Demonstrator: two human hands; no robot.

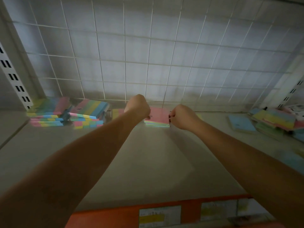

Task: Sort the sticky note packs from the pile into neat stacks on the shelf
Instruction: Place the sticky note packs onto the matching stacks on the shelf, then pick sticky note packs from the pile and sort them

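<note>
A white wire grid panel (148, 55) fills the back of the bay, its thin bars crossing in squares over a pale grey backing. Left of the grid, a white slotted upright (15, 79) runs down at a slant, with pairs of dark slots along it. Right of the grid, a second slotted upright (291, 94) leans the other way. Well below the grid, at the near edge, lies an orange price strip (115, 214). Two paper labels sit in it: one label (159, 216) with a yellow band, and just right of it another label (218, 211), blurred beyond reading.
</note>
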